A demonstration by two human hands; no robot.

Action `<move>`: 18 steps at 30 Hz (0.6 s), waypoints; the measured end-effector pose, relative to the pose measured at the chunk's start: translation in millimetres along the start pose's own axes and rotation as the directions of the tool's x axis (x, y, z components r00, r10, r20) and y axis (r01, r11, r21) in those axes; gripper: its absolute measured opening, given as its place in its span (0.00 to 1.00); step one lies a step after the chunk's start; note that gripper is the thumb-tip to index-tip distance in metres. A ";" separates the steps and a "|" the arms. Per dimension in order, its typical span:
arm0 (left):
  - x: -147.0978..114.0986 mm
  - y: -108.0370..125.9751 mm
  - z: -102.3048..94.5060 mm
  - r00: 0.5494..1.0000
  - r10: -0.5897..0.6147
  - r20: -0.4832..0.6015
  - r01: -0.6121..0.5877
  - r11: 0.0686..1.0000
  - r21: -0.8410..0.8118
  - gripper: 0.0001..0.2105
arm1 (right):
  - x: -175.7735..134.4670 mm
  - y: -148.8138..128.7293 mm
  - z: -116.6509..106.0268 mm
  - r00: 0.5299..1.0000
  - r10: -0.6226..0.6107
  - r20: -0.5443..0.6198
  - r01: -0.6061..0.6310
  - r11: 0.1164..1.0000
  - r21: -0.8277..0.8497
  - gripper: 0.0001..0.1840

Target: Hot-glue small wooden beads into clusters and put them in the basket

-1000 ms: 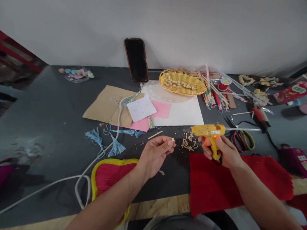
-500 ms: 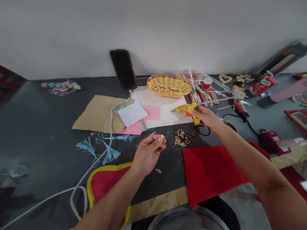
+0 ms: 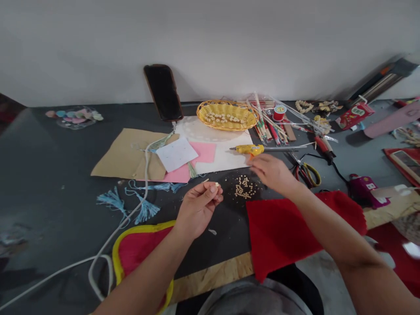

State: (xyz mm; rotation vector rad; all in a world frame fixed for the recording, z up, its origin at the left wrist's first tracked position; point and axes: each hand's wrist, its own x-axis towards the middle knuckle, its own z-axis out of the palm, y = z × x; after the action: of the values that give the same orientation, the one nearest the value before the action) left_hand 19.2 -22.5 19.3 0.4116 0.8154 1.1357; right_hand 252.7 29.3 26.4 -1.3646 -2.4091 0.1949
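Note:
Between the thumb and fingertips of my left hand (image 3: 197, 208) is a small pale bead piece (image 3: 217, 185); its exact form is too small to tell. A short thin stick end (image 3: 205, 180) shows just behind these fingers. My right hand (image 3: 271, 173) is slightly blurred, its fingers stretched leftward just below a yellow glue gun (image 3: 247, 149). The gun lies level on white paper (image 3: 226, 159), nozzle to the left, a clear glue stick out of its back; my hand hides its handle. Small round wooden beads (image 3: 245, 187) lie scattered on the dark table between my hands.
Behind stands a yellow wicker basket (image 3: 226, 127) holding small bead clusters. A phone (image 3: 163, 92) leans on the wall. Blue tassels (image 3: 147, 211), brown paper (image 3: 126, 153) and a white cable (image 3: 144, 192) lie left. Red felt (image 3: 285, 232), scissors (image 3: 303, 173) and a thread spool (image 3: 279, 113) are right.
The glue gun has come down level on the paper, and my right hand has slid off its grip, moving left and toward me. My left hand keeps its pinch on the bead piece.

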 end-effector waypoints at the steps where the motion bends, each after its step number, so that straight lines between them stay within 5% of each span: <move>1: 0.2 -0.2 -0.1 1.000 -0.002 0.005 0.002 1.000 0.004 0.07 | 1.5 -5.0 3.5 0.996 -0.050 0.069 0.051 0.999 -0.010 0.10; 5: 0.6 -0.4 -0.2 1.000 -0.001 0.014 0.001 1.000 -0.001 0.07 | 10.2 -15.4 15.0 0.967 -0.045 0.250 0.079 0.988 -0.129 0.10; 13: -0.8 0.1 -0.8 1.000 -0.006 0.021 0.006 1.000 -0.004 0.07 | 20.5 -17.4 20.5 0.949 -0.012 0.316 0.080 0.976 -0.203 0.06; 16: -1.3 -0.4 -2.0 1.000 -0.007 0.028 0.007 1.000 0.005 0.07 | 19.3 -21.0 16.8 0.972 -0.021 0.236 0.064 0.982 -0.178 0.07; 18: -2.0 -1.5 -2.1 0.999 -0.013 0.034 0.012 1.000 0.024 0.06 | 13.1 -27.6 11.1 0.997 -0.026 0.073 0.027 1.000 -0.013 0.07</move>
State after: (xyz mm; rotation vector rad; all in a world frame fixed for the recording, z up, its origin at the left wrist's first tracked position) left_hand 18.2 -25.2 17.6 0.4442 0.8015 1.1054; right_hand 220.3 26.7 27.4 -1.3532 -2.4911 0.2249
